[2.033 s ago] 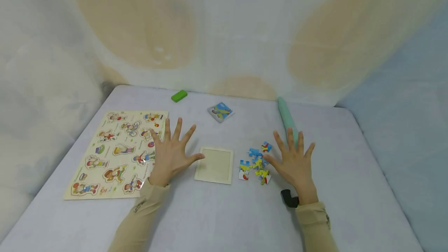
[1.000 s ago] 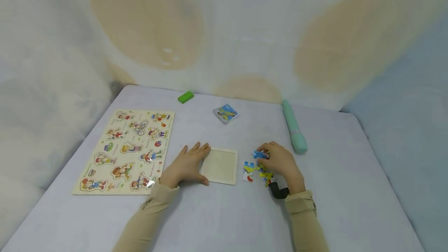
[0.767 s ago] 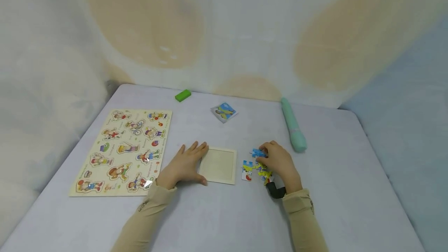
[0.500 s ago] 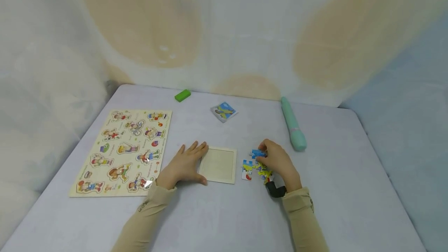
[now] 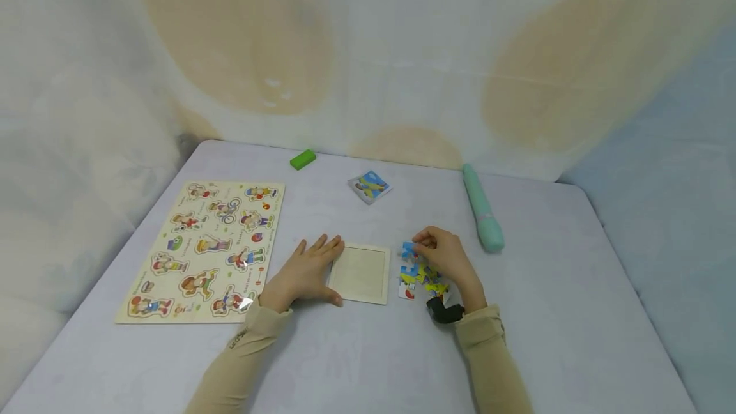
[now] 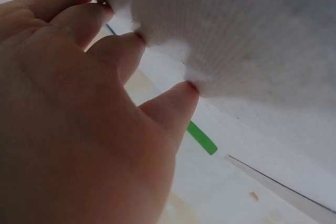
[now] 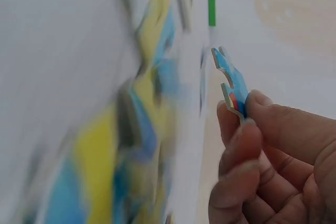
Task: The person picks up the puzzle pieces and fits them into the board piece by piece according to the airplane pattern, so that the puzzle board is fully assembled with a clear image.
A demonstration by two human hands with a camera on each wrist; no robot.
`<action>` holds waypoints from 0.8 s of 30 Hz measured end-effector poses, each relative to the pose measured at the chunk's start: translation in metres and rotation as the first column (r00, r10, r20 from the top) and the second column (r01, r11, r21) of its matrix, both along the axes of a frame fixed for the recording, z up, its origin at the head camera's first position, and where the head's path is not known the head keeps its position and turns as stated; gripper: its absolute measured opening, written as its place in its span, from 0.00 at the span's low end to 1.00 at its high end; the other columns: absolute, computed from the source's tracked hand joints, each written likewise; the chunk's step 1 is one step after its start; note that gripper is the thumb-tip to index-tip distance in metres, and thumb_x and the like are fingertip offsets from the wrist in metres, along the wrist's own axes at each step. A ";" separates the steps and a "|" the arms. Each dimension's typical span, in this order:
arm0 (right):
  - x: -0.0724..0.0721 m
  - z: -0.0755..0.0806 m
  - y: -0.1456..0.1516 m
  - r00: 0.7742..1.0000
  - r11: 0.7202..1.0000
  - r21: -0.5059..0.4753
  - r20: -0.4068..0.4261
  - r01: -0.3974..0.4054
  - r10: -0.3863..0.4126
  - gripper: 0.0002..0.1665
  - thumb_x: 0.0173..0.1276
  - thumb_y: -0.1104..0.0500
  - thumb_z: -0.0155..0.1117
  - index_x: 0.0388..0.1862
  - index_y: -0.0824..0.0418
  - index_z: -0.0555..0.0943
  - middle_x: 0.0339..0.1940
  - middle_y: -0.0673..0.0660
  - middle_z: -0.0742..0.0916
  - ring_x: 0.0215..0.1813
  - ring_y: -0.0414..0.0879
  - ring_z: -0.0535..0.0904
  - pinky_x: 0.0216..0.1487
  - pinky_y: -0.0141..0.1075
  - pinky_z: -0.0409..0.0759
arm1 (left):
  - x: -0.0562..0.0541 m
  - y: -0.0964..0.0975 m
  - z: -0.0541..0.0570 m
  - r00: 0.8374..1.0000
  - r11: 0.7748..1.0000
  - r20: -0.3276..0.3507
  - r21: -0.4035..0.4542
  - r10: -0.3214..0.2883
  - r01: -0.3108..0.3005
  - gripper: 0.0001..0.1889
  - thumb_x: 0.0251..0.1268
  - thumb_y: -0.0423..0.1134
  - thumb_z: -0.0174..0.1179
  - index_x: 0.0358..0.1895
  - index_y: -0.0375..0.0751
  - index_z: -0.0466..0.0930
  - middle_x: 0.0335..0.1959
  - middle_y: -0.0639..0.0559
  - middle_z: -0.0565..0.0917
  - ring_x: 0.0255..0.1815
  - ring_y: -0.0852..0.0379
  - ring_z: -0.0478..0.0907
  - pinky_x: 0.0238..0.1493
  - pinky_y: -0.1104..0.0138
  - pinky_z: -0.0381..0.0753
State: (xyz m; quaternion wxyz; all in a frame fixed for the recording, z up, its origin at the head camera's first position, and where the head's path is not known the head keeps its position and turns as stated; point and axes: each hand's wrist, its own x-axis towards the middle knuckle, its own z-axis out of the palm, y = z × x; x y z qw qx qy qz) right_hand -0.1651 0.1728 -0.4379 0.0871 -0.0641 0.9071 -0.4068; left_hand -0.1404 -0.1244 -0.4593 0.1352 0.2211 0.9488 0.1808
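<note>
In the head view my left hand (image 5: pixel 301 276) rests on the table with spread fingers, its fingertips at the left edge of a small wooden puzzle tray (image 5: pixel 359 273). The tray's recess is bare. My right hand (image 5: pixel 451 260) is raised over the loose jigsaw pieces (image 5: pixel 428 273) to the right of the tray. Between thumb and fingers it pinches a blue jigsaw piece (image 7: pixel 236 82) with a touch of red, tilted on edge in the right wrist view. Under it lie several blue and yellow pieces, partly overlapping. A blue, yellow and white piece (image 5: pixel 407 286) lies nearest the tray.
A peg puzzle board (image 5: pixel 201 254) with cartoon figures covers the table's left side. Along the back are a green block (image 5: pixel 303 159), a small picture square (image 5: pixel 370 186) and a mint-green wand-shaped object (image 5: pixel 483 209). A black wrist camera (image 5: pixel 444 312) sits at the right cuff.
Both hands came down from a spread, raised pose. The left settled against the tray's edge; the right took a blue jigsaw piece from the pile and has moved slightly left with it.
</note>
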 end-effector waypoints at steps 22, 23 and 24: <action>-0.007 -0.013 -0.085 0.999 0.996 0.082 0.005 -0.043 0.042 0.06 0.61 0.60 0.69 0.31 0.62 0.82 0.27 0.54 0.84 0.28 0.41 0.76 0.28 0.28 0.73 | 0.001 0.000 0.003 1.000 1.000 -0.006 -0.001 0.011 -0.011 0.61 0.34 0.60 0.77 0.75 0.41 0.57 0.78 0.47 0.57 0.80 0.42 0.48 0.75 0.38 0.44; -0.007 -0.013 -0.085 0.999 0.994 0.100 -0.005 -0.047 0.048 0.06 0.60 0.60 0.70 0.31 0.62 0.82 0.27 0.55 0.83 0.29 0.42 0.75 0.28 0.28 0.72 | 0.001 0.000 0.002 1.000 1.000 -0.006 -0.002 0.008 -0.008 0.61 0.34 0.60 0.77 0.75 0.41 0.56 0.78 0.47 0.57 0.80 0.42 0.48 0.75 0.38 0.44; -0.007 -0.014 -0.086 0.998 0.992 0.115 -0.015 -0.051 0.053 0.06 0.60 0.60 0.70 0.31 0.62 0.82 0.27 0.55 0.82 0.29 0.43 0.74 0.29 0.29 0.70 | 0.000 0.000 0.002 1.000 1.000 -0.004 -0.002 0.005 -0.005 0.61 0.35 0.60 0.77 0.75 0.41 0.56 0.78 0.47 0.56 0.80 0.42 0.47 0.75 0.38 0.43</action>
